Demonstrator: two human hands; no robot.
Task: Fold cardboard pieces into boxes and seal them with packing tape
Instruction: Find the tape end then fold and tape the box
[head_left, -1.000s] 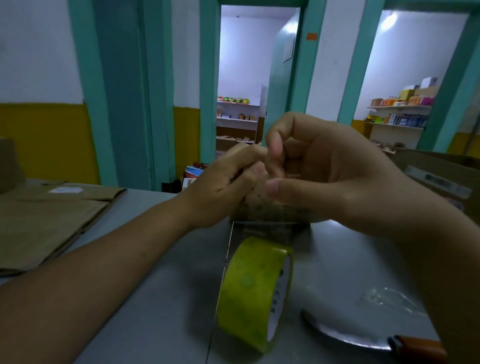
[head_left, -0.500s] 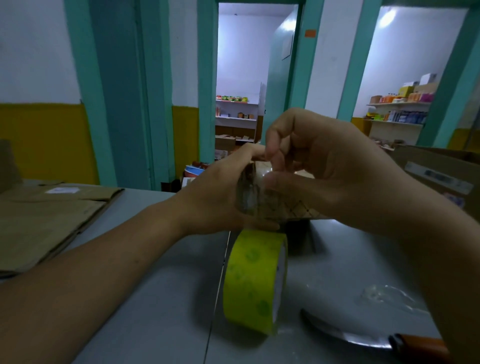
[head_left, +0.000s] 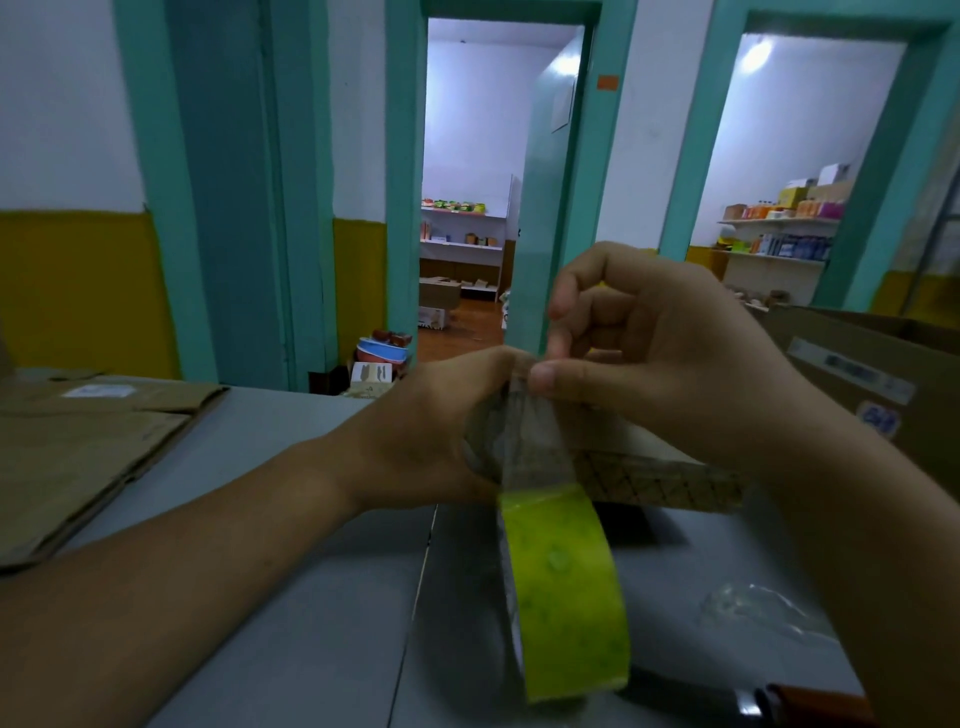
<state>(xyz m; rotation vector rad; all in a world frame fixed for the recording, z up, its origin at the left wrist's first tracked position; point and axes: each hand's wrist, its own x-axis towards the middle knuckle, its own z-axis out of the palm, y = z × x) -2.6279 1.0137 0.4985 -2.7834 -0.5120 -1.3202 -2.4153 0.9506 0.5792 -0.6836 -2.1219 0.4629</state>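
Left hand (head_left: 431, 436) grips box (head_left: 670, 480), right hand (head_left: 680, 358) pinches tape (head_left: 532, 441); roll (head_left: 566, 592) in front; knife (head_left: 815, 709) near

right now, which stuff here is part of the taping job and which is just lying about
In the job:
small patterned box, gripped by the left hand; clear tape strip, pinched by the right hand; yellow-green tape roll below it.

Lying about, untouched:
flat cardboard pieces on the left; large carton on the right; crumpled clear scrap; brown handle at the bottom edge.
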